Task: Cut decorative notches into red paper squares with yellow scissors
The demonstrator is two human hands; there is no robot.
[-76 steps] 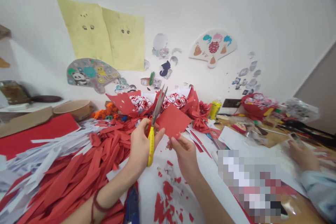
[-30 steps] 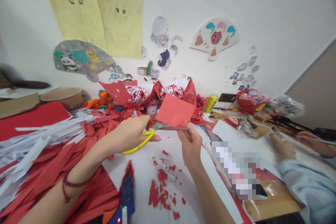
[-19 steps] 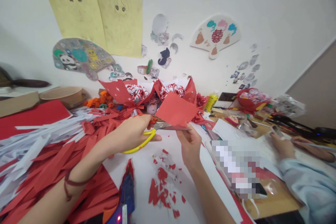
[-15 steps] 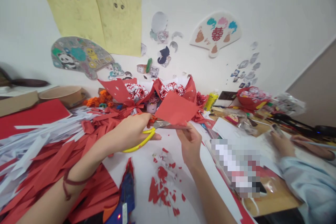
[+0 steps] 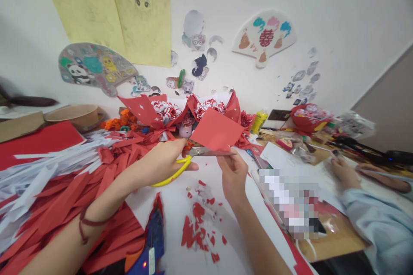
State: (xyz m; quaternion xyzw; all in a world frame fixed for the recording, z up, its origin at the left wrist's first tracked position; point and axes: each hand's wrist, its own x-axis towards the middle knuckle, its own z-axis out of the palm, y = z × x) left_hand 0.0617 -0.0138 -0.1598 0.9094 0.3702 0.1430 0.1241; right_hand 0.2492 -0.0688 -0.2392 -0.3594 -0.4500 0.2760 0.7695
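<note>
My left hand (image 5: 167,159) is wrapped round a pair of scissors (image 5: 173,174) with yellow and orange handles. Their blades point right and lie along the lower edge of a square of red paper (image 5: 217,129). The paper's bottom corner is pinched in my right hand (image 5: 234,174), whose fingers are close to the blade tips. Part of the grip is hidden behind the paper and blades. Below my hands, red paper scraps (image 5: 196,227) are scattered over a white sheet (image 5: 180,206).
Red strips (image 5: 64,206) and white strips (image 5: 29,189) pile up on the left. A blue and orange tool with a lit red light (image 5: 151,240) lies in front. Wrapped paper bouquets (image 5: 166,111) line the wall. At right, another person's hand (image 5: 345,172) is beside papers.
The view has shifted slightly. Both hands, the scissors and the red paper keep nearly the same places, with the paper tilted a little differently.
</note>
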